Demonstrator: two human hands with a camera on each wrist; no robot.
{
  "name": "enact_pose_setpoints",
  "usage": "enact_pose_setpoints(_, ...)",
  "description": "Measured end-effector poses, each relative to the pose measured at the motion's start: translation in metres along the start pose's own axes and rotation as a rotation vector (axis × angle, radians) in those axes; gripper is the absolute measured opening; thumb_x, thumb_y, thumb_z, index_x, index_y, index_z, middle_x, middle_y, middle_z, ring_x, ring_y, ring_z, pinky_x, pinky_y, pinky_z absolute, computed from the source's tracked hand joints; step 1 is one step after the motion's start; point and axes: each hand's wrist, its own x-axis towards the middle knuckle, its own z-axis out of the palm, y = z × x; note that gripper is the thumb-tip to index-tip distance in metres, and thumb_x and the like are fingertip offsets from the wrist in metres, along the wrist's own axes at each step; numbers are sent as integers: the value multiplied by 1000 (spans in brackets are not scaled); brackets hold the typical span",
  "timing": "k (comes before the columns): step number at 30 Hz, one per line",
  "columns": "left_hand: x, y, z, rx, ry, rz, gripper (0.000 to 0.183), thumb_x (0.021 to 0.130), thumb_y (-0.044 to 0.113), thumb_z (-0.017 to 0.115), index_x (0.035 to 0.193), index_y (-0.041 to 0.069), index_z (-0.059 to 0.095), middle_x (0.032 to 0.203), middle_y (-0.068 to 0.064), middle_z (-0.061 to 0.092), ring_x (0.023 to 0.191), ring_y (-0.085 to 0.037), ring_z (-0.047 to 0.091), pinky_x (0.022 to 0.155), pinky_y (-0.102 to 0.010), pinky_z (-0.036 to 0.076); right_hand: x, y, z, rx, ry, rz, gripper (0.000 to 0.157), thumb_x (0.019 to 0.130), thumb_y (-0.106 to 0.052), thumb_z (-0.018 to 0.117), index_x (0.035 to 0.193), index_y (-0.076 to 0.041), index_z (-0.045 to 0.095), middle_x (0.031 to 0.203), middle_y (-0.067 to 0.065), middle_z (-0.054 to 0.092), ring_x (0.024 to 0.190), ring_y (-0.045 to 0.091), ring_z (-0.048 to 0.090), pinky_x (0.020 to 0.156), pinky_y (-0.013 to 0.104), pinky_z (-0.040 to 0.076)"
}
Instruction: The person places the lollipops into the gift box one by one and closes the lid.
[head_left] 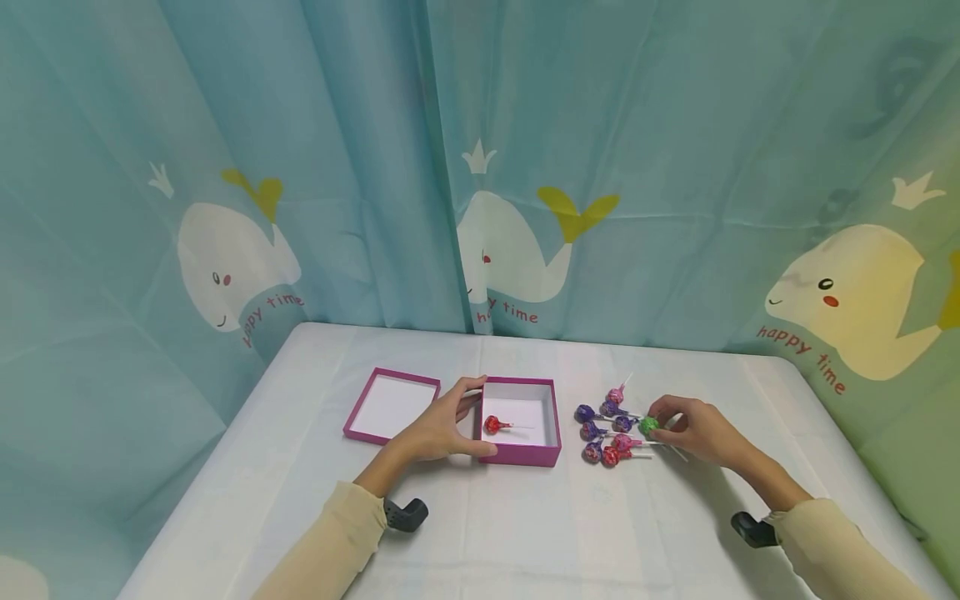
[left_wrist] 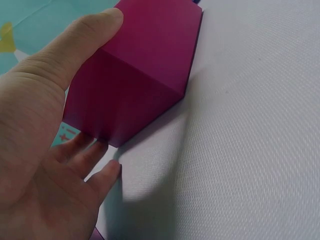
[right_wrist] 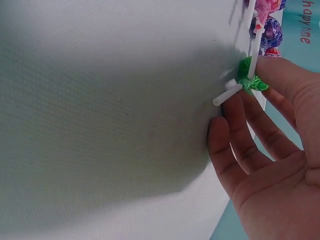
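Observation:
A magenta box (head_left: 517, 455) with a white inside stands on the table, and one red lollipop (head_left: 492, 425) lies in it. My left hand (head_left: 442, 425) grips the box at its left end, thumb on the front wall and fingers reaching to the back corner. In the left wrist view the thumb presses the magenta side (left_wrist: 155, 45). My right hand (head_left: 697, 429) pinches a green lollipop (head_left: 648, 426) by its wrapped head, at the right edge of a group of lollipops. Its white stick (right_wrist: 227, 95) points out past the fingers in the right wrist view.
Several purple lollipops (head_left: 591, 431), pink lollipops (head_left: 624, 442) and a red lollipop (head_left: 611, 456) lie close together right of the box. A magenta-rimmed lid (head_left: 358, 407) lies inside up to the left. Behind the white table (head_left: 465, 533) hangs a whale-print curtain (head_left: 375, 167).

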Motion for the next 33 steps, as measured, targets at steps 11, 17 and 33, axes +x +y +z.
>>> enact_pose_setpoints(11, 0, 0, 1, 5, 2, -3, 107, 75, 30, 94, 158, 14, 30, 166, -7, 30, 150, -28, 36, 120, -40, 34, 1, -4, -7, 23, -35, -37, 21, 88, -9, 80, 106, -8, 69, 98, 4, 70, 72, 10, 60, 59, 24, 51)
enact_pose_setpoints(17, -1, 0, 0, -1, -4, -1, 107, 76, 31, 94, 159, 14, 29, 166, -9, 30, 150, -28, 37, 120, -41, 35, 10, -18, -28, -25, -101, -116, 24, 85, -3, 78, 106, -10, 69, 98, 1, 70, 75, 12, 62, 64, 25, 54)
enact_pose_setpoints(33, -2, 0, 0, 12, -6, -4, 107, 75, 31, 94, 159, 14, 29, 166, -11, 30, 150, -29, 37, 120, -40, 34, 50, -104, -71, -31, -207, -256, 19, 90, -5, 74, 108, -11, 69, 100, -2, 70, 88, 18, 68, 78, 30, 60)
